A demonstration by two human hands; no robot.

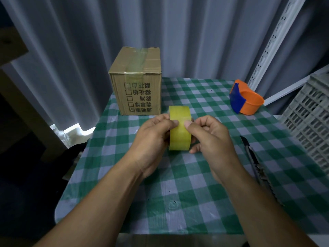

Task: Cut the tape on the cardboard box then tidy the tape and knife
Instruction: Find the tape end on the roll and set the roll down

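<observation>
Now: both hands on tape roll, frame centre

Left hand [153, 138] and right hand [211, 138] grip the yellow translucent tape roll [179, 129] on edge, thumbs pressed on its rim, above the green-checked tablecloth [187, 202]. Brown cardboard box [137, 86], taped top, stands upper centre by the cloth's far-left edge. Black utility knife [256, 166] lies right; orange-and-blue tape dispenser [245, 98] upper right. Grey plastic crate [313, 122] crowds the right edge. Near cloth lies open.

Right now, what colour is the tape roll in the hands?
Yellow, slightly see-through tape roll, seen in the head view.
</observation>
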